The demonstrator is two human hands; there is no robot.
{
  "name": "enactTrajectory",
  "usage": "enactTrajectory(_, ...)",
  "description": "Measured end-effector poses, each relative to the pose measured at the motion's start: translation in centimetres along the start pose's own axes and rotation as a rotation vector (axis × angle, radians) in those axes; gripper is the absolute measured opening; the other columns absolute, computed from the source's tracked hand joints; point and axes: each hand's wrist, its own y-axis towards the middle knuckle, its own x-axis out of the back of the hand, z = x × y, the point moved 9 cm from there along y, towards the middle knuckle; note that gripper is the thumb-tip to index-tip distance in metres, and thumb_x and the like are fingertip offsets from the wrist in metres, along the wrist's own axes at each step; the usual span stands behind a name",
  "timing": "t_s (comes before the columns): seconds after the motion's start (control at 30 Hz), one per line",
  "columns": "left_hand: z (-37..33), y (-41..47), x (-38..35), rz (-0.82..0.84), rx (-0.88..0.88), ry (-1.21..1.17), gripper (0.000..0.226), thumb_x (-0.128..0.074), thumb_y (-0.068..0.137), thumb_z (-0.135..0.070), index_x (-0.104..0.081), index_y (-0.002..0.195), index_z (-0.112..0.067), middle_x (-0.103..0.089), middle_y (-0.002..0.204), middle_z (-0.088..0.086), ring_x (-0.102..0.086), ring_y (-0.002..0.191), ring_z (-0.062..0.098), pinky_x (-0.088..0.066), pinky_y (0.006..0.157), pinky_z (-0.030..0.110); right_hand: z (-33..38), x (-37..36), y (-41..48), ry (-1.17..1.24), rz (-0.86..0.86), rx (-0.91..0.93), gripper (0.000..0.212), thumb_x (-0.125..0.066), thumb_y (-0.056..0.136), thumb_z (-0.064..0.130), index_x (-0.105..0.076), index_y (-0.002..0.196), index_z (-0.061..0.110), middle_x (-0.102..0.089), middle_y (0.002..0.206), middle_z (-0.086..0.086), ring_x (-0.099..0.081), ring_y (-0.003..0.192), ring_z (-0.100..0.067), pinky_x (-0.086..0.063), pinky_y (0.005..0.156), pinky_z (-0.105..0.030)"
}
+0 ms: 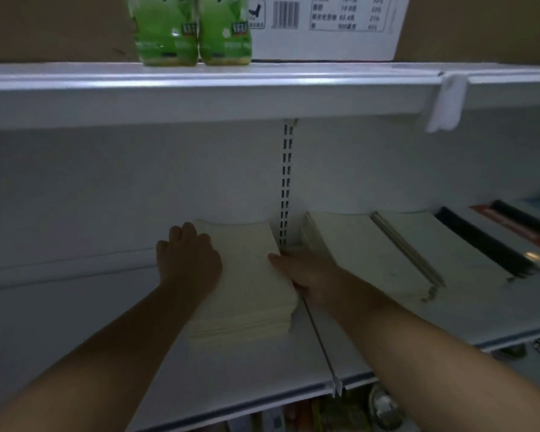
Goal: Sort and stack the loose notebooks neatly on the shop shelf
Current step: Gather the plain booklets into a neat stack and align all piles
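- the stack of notebooks (250, 285), cream and plain-covered, lies flat on the shelf (75, 322) just left of the slotted upright (286, 182), with its far edge close to the back wall.
- the left hand (189, 260) lies on the side of the stack away from the upright, its fingers bent round the far corner, gripping it.
- the right hand (306, 275) holds the side nearest the upright: the thumb rests on the top cover, and the fingers go down the side, out of sight.
- the lower layers at the near edge look slightly stepped, so my guess is that the stack is being squared up, not yet finished.
- risk: squeezing unevenly from the two sides could fan the thin books or make the top ones slide forward, since nothing holds the near edge.
- risk: the wire divider (320, 338) running forward from the foot of the upright sits tight against the right hand, so a push that way may snag the knuckles or catch the bottom covers.
- risk: the neighbouring stack (356, 254), just right of the upright, could be nudged crooked by the right wrist.
- the light is dim, so small misalignments are hard to judge.
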Motion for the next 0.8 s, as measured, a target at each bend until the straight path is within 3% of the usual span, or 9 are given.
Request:
enactTrajectory(0.17,-0.3,0.4,-0.3,0.101,-0.013,0.011,0.042,-0.038,0.088,-0.039,-0.056,0.118,-0.015,-0.043,0.121,0.009,-0.041,0.117,0.026,-0.036,0.094,0.04,5.9,6.6,-5.6,-0.46,-0.109,0.178,0.051,-0.054,0.094,0.034,-0.041,0.141,0.019,-0.041,0.137,0.01,-0.038,0.128,-0.006,-0.027,0.104,-0.016)
enactTrajectory(0.23,-0.3,0.9,0.0,0.192,-0.011,0.058,0.045,-0.041,0.088,-0.043,-0.054,0.122,-0.016,-0.042,0.125,0.009,-0.04,0.12,0.026,-0.035,0.097,0.04,5.0,10.6,-6.8,-0.635,-0.187,0.162,0.046,-0.051,0.095,0.037,-0.044,0.138,0.024,-0.037,0.146,0.008,-0.036,0.132,-0.008,-0.029,0.1,-0.015)
enactTrajectory(0.33,-1.2,1.1,1.4,0.268,-0.027,0.065,0.054,-0.048,0.088,-0.047,-0.047,0.132,-0.015,-0.038,0.136,0.01,-0.036,0.127,0.028,-0.034,0.101,0.04,2.4,15.5,-7.3,-0.697,-0.295,0.074,0.043,-0.05,0.095,0.038,-0.046,0.135,0.025,-0.034,0.149,0.003,-0.042,0.127,-0.014,-0.036,0.084,-0.015)
enactTrajectory(0.43,-6.7,-0.9,4.6,0.202,-0.163,-0.325,0.061,-0.051,0.092,-0.038,-0.032,0.146,-0.015,-0.027,0.152,0.008,-0.03,0.138,0.026,-0.032,0.108,0.034,0.6,17.7,-6.8,-0.751,-0.3,0.047,0.045,-0.051,0.094,0.036,-0.043,0.137,0.024,-0.036,0.148,-0.003,-0.045,0.125,-0.019,-0.037,0.08,-0.015)
enactTrajectory(0.5,-11.8,-3.7,5.2,0.336,-0.154,-0.787,0.049,-0.056,0.093,-0.027,-0.043,0.138,-0.016,-0.045,0.14,0.006,-0.049,0.123,0.023,-0.042,0.09,0.024,-0.3,17.8,-6.2,-0.82,-0.283,0.052,0.047,-0.053,0.094,0.033,-0.043,0.138,0.021,-0.039,0.145,-0.004,-0.046,0.126,-0.022,-0.037,0.091,-0.022)
enactTrajectory(0.57,-16.4,-6.4,3.2,0.522,0.018,-1.237,0.021,-0.059,0.09,-0.013,-0.059,0.111,-0.018,-0.061,0.102,0.007,-0.061,0.082,0.021,-0.044,0.067,0.023,-1.2,16.7,-5.5,-0.997,-0.247,0.114,0.043,-0.047,0.094,0.032,-0.048,0.133,0.014,-0.046,0.138,-0.008,-0.045,0.126,-0.026,-0.034,0.102,-0.029)
enactTrajectory(0.63,-18.8,-7.6,-0.5,0.61,0.276,-1.429,0.021,-0.06,0.089,-0.015,-0.058,0.11,-0.01,-0.057,0.078,0.012,-0.054,0.06,0.023,-0.042,0.059,0.027,-1.6,15.7,-5.3,-1.168,-0.254,0.233,0.047,-0.031,0.091,0.038,-0.054,0.123,0.012,-0.053,0.123,-0.011,-0.049,0.118,-0.028,-0.037,0.101,-0.034)
enactTrajectory(0.7,-19.4,-8.3,-2.9,0.655,0.479,-1.469,0.028,-0.058,0.091,-0.026,-0.058,0.108,-0.005,-0.056,0.075,0.014,-0.053,0.059,0.024,-0.042,0.06,0.029,-1.6,15.5,-5.4,-1.191,-0.283,0.3,0.051,-0.023,0.089,0.039,-0.052,0.122,0.014,-0.052,0.122,-0.012,-0.047,0.116,-0.03,-0.04,0.098,-0.038)
enactTrajectory(0.8,-19.5,-8.8,-4.1,0.662,0.645,-1.501,0.03,-0.056,0.092,-0.034,-0.062,0.083,-0.006,-0.059,0.074,0.014,-0.055,0.063,0.026,-0.044,0.064,0.03,-1.9,15.6,-5.6,-1.181,-0.312,0.369,0.055,-0.019,0.088,0.04,-0.047,0.128,0.015,-0.048,0.129,-0.013,-0.043,0.119,-0.029,-0.041,0.096,-0.038)
